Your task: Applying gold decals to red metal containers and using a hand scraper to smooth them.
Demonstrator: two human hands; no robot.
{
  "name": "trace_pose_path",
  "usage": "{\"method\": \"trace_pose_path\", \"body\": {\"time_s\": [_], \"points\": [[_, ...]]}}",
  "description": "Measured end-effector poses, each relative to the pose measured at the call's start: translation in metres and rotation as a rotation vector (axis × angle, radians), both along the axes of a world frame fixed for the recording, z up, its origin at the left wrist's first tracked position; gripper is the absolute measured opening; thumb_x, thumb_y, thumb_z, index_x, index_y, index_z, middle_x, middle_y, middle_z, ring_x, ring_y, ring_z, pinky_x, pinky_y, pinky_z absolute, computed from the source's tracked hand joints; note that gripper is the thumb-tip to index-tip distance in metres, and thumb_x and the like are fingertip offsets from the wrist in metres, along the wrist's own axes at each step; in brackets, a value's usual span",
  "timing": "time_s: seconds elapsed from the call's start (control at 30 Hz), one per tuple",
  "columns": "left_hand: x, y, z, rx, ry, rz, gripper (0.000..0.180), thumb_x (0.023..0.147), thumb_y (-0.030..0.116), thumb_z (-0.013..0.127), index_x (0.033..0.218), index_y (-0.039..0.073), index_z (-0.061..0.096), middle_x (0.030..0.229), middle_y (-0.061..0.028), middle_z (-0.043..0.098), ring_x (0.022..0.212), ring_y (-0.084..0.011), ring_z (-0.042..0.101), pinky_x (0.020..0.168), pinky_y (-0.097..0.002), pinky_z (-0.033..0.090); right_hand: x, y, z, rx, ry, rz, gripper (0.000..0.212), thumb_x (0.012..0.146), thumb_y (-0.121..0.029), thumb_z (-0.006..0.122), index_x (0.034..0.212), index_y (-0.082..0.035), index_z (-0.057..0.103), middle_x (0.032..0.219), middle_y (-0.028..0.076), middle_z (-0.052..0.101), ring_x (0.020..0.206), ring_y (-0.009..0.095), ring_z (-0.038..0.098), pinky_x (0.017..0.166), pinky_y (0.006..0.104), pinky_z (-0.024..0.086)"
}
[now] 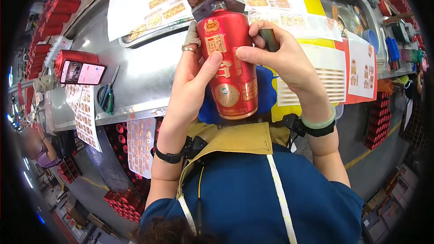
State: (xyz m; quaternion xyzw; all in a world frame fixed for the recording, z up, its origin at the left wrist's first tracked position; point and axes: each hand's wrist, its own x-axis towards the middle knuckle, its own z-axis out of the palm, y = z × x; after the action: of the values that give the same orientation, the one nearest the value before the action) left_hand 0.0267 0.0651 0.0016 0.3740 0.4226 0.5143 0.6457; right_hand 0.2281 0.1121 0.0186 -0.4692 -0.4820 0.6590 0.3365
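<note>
A red bottle point(228, 70) with gold labels and lettering stands nearly upright in front of me, its neck up against a dark metal plate point(219, 4). My left hand point(192, 77) wraps round its left side, thumb pressed on the front; the fingertips behind it are hidden, and a pale wrapping and a ring show on one finger. My right hand point(285, 54) is closed round a small dark flat piece point(270, 40), whose exact kind I cannot make out. The right thumb rests on the bottle's right front, beside a label. Blue material point(266, 91) lies behind the bottle's lower part.
White label sheets point(135, 7) lie over the metal table point(90, 31). On the left, a phone point(83, 72) leans against another red bottle point(74, 58), near scissors point(106, 97). Striped sheets point(312, 79) lie at right. Red bottles line the left edge; a person point(43, 147) is beyond.
</note>
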Motion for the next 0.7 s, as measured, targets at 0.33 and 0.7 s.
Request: {"method": "trace_pose_path", "body": {"time_s": [0.33,0.7], "points": [[0.003,0.001,0.006,0.016,0.045,0.027,0.064,0.101,0.014,0.069,0.153,-0.001,0.036,0.14,-0.0134,0.057,0.129,-0.0197,0.056,0.109,-0.0367,0.048,-0.008,-0.022,0.012,0.509,-0.307,-0.18,0.02,0.095,-0.007,0.07,0.112,-0.002,0.061,0.1,0.012,0.065,0.092,0.022,0.064,0.082,0.0341,0.052],[0.005,0.002,0.006,0.058,0.024,0.033,0.06,0.1,0.008,0.067,0.151,-0.001,0.038,0.141,-0.0135,0.056,0.129,-0.0195,0.057,0.108,-0.0363,0.048,-0.017,-0.026,0.011,0.758,-0.54,-0.224,0.027,0.087,-0.014,0.079,0.105,-0.003,0.063,0.099,0.013,0.065,0.093,0.033,0.065,0.081,0.0412,0.052]]}}
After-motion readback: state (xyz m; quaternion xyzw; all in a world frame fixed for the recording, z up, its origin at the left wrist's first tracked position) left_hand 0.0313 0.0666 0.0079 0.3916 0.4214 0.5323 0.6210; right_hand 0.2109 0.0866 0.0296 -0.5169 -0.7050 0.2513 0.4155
